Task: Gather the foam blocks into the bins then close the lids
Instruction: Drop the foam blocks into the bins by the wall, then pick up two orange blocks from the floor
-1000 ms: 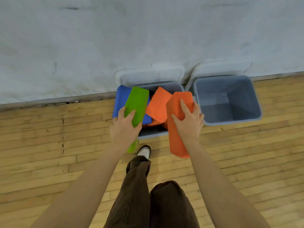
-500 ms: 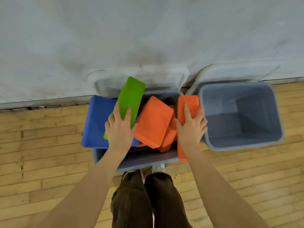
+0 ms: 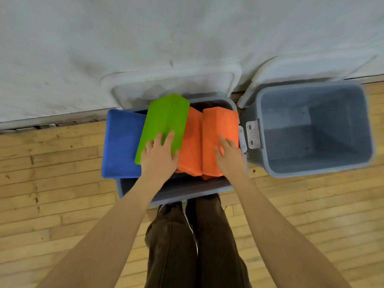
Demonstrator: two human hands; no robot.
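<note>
Left hand (image 3: 160,156) lies spread, fingers straight, pressing the green block (image 3: 164,123); right hand (image 3: 230,156) likewise flat on the right orange block (image 3: 220,132). Palms hidden. Near rim of the left bin (image 3: 182,192) shows at 6 o'clock of the hands; its interior is mostly covered. A second orange block (image 3: 192,146) sits between; a blue block (image 3: 122,142) overhangs the rim at 9 o'clock. Right bin (image 3: 311,129), at 3 o'clock, holds nothing visible. Both lids (image 3: 172,84) stand open against the wall, outlines faint.

Bright even light, soft faint shadows, no glare; slight motion blur, wide-angle bending at edges.
</note>
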